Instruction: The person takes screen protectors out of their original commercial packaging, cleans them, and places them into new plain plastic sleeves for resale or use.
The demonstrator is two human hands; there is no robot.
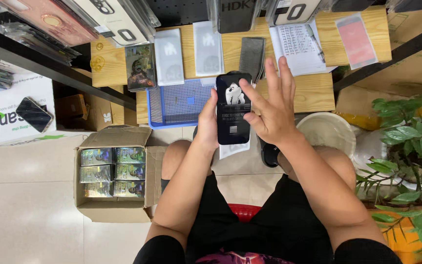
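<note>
head view: the left hand (207,122) grips the left edge of a black flat package (232,108), fingers clamped on it, upright just above the knees. the right hand (269,105) touches its right edge with the thumb, other fingers spread apart. the blue tray (172,105) lies just left of the package, the open cardboard box (113,173) lower left.

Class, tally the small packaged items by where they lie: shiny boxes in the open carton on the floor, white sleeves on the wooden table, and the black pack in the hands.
Shiny boxes in the carton: 6
White sleeves on the table: 2
Black pack held by left hand, right hand: 1
Total: 9
</note>
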